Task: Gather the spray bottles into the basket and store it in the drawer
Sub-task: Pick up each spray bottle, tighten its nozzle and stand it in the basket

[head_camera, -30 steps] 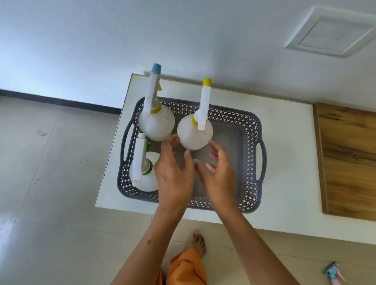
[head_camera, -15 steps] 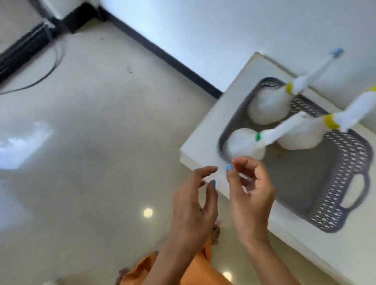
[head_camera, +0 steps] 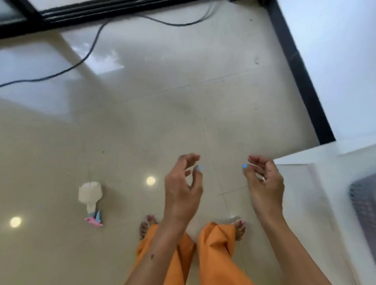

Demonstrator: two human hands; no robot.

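Observation:
A white spray bottle with a pink and blue head (head_camera: 91, 202) lies on the tiled floor, left of my feet. My left hand (head_camera: 182, 186) hangs over the floor, fingers curled apart, holding nothing. My right hand (head_camera: 264, 180) is beside it near the white table's corner, also empty with fingers apart. Only a blurred corner of the grey perforated basket (head_camera: 368, 202) shows at the right edge on the white table (head_camera: 308, 193). The bottles inside the basket are out of view.
A black cable (head_camera: 88, 56) runs across the floor at the top left. A dark skirting (head_camera: 302, 74) lines the white wall on the right. A dark door track (head_camera: 114, 10) runs along the top. My feet and orange trousers (head_camera: 214, 254) are below my hands.
My view has swung left from the basket to the floor. Both hands have left the basket and moved apart. The bottle on the floor has come into view.

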